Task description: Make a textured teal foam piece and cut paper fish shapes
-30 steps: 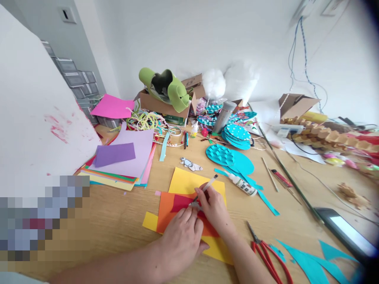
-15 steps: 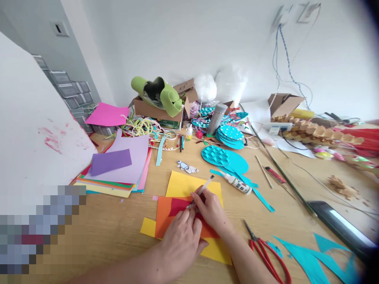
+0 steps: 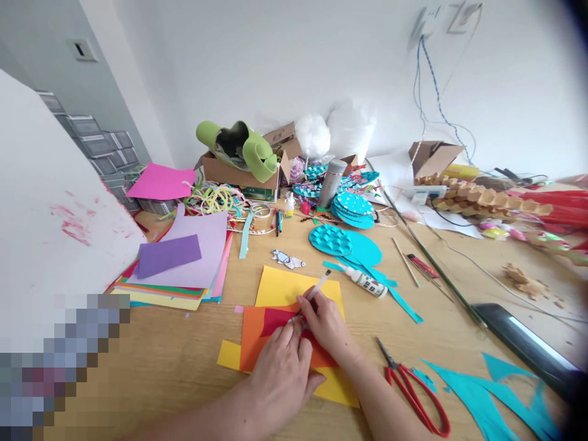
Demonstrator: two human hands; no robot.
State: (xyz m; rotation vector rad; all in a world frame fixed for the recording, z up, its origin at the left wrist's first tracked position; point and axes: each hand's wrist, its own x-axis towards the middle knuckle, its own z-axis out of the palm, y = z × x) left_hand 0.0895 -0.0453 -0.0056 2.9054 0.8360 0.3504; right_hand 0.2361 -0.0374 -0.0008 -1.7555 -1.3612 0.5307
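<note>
My right hand (image 3: 327, 323) is closed around a pen (image 3: 320, 284), its tip low over the layered paper. My left hand (image 3: 281, 362) lies with fingers stretched out, pressing on the paper just left of the pen tip. Beneath the fingers is a small pale piece, mostly hidden. It rests on a dark red sheet (image 3: 272, 322), which lies on an orange sheet (image 3: 252, 343). Under those is a yellow sheet (image 3: 281, 285). A white animal cut-out (image 3: 288, 260) lies just beyond the yellow sheet.
Red-handled pliers-like scissors (image 3: 411, 392) and turquoise scraps (image 3: 482, 398) lie to the right. Beyond my right hand are a glue bottle (image 3: 367, 282) and turquoise discs (image 3: 331, 240). Coloured paper (image 3: 211, 245) is stacked left. A long green stick (image 3: 429, 254) crosses the right side.
The whole view has shifted slightly. Both hands keep nearly the same place on the paper, and the pen remains in my right hand.
</note>
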